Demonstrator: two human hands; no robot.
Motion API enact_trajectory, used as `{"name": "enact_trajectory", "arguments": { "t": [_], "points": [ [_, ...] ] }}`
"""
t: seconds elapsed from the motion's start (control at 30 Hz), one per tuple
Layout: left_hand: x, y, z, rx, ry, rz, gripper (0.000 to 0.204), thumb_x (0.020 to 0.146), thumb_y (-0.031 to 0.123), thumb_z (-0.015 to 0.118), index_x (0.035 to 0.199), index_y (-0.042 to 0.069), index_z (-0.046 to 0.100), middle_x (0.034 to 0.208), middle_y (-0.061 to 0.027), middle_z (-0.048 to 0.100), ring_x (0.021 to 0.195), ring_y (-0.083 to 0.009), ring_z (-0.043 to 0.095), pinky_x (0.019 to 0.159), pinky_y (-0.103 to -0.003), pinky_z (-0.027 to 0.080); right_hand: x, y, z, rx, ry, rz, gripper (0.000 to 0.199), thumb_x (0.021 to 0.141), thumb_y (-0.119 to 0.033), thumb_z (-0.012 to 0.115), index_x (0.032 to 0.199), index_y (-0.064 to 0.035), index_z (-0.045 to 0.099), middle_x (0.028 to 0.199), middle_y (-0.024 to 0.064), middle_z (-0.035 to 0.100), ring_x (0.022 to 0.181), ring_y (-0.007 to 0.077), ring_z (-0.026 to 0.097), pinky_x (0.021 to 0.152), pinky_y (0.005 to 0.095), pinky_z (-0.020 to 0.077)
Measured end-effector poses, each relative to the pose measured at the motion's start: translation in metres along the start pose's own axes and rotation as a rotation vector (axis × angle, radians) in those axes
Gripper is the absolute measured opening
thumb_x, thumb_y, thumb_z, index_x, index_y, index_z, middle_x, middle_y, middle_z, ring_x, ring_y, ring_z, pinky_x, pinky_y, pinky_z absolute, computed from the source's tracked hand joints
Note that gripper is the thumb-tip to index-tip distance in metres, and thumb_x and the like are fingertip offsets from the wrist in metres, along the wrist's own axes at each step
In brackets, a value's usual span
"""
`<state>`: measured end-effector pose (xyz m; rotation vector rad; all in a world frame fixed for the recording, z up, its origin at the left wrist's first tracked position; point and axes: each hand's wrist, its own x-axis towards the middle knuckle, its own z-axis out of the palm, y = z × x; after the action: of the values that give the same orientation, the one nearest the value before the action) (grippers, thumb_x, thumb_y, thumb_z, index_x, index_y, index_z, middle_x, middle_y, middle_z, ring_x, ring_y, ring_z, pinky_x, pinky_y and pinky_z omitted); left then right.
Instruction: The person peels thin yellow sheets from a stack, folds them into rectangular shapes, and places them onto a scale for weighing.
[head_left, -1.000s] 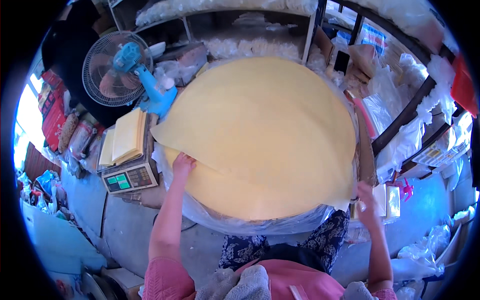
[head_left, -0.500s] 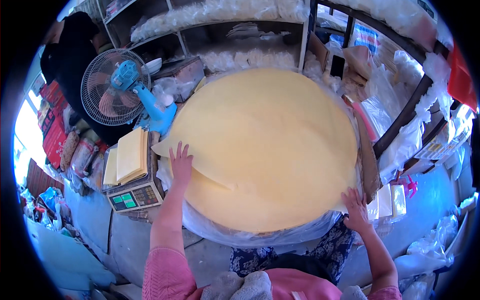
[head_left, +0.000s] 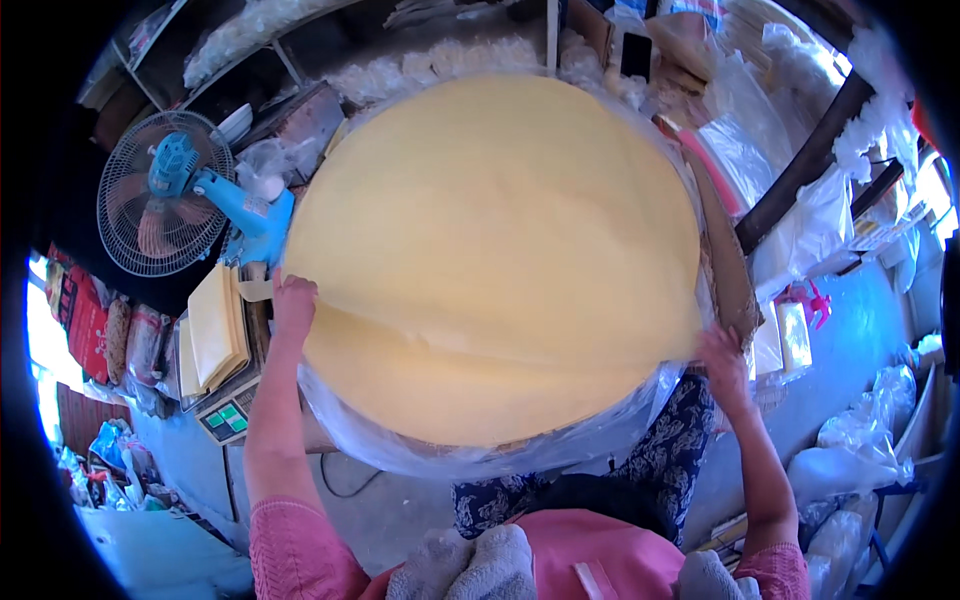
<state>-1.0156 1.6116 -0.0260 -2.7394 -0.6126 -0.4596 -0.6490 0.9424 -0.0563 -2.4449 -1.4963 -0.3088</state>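
Both hands were spread wide apart at opposite edges of a big round stack of thin yellow sheets (head_left: 500, 250). Her left hand (head_left: 293, 305) lay at the stack's left rim with the fingers pinched on the edge of the topmost sheet, which looked lifted a little from the layer beneath, a curved seam running across the stack from that hand toward the right. Her right hand (head_left: 722, 362) gripped the far right rim, fingers curled over the edge where the yellow met a clear plastic wrapping (head_left: 450, 455) that sagged out below the stack's near side. The stack lay roughly flat in front of the person, filling most of the space between the arms, both of which wore pink sleeves. Left of it stood a blue electric fan (head_left: 175, 205) in a round wire cage, just beside the rim. Below the fan a weighing scale (head_left: 225, 415) carried a small pile of folded yellow sheets (head_left: 210, 335), near the left forearm. Behind the stack, shelves held bundles of clear plastic bags (head_left: 440, 60), and more bags (head_left: 850, 460) lay on the floor at the right.
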Motion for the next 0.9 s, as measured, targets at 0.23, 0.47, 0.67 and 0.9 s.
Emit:
{"name": "enact_trajectory", "arguments": {
  "t": [0.23, 0.47, 0.67, 0.9],
  "points": [
    [0.043, -0.021, 0.022, 0.137, -0.133, 0.038, 0.018, 0.068, -0.003, 0.057, 0.070, 0.011, 0.068, 0.067, -0.0085, 0.063, 0.080, -0.0244, 0.062, 0.095, -0.042, 0.041, 0.013, 0.003, -0.009, 1.153, 0.213, 0.796, 0.014, 0.094, -0.015, 0.064, 0.100, -0.0024, 0.059, 0.091, 0.0011, 0.065, 0.085, 0.0030, 0.056, 0.071, 0.0192, 0.0438],
    [0.078, 0.008, 0.090, 0.359, -0.301, 0.070, 0.016, 0.078, 0.007, 0.058, 0.073, 0.013, 0.072, 0.079, -0.0068, 0.066, 0.091, -0.0232, 0.061, 0.091, -0.039, 0.042, 0.015, 0.039, 0.087, 0.943, 0.472, 0.810, 0.012, 0.096, -0.014, 0.060, 0.099, -0.0029, 0.056, 0.086, -0.0015, 0.061, 0.077, 0.0031, 0.054, 0.071, 0.0183, 0.0430],
    [0.059, 0.065, 0.088, 0.099, -0.093, -0.346, 0.051, 0.087, 0.021, 0.058, 0.135, 0.009, 0.046, 0.137, -0.0137, 0.049, 0.134, -0.0321, 0.039, 0.108, -0.058, 0.029, 0.027, 0.032, 0.088, 0.768, 0.450, 0.811, 0.013, 0.096, -0.013, 0.059, 0.102, -0.0017, 0.056, 0.092, 0.0010, 0.062, 0.082, 0.0059, 0.056, 0.075, 0.0208, 0.0453],
    [0.033, 0.220, 0.027, -0.274, -0.318, -0.209, 0.067, 0.094, 0.059, 0.044, 0.151, 0.026, 0.031, 0.160, -0.0085, 0.020, 0.147, -0.0409, 0.009, 0.110, -0.070, 0.005, 0.082, -0.009, 0.042, 0.136, 0.416, 0.598, 0.041, 0.089, -0.010, 0.062, 0.128, -0.0007, 0.056, 0.120, 0.0158, 0.061, 0.112, 0.0276, 0.058, 0.096, 0.0347, 0.0446]
  ]
}}
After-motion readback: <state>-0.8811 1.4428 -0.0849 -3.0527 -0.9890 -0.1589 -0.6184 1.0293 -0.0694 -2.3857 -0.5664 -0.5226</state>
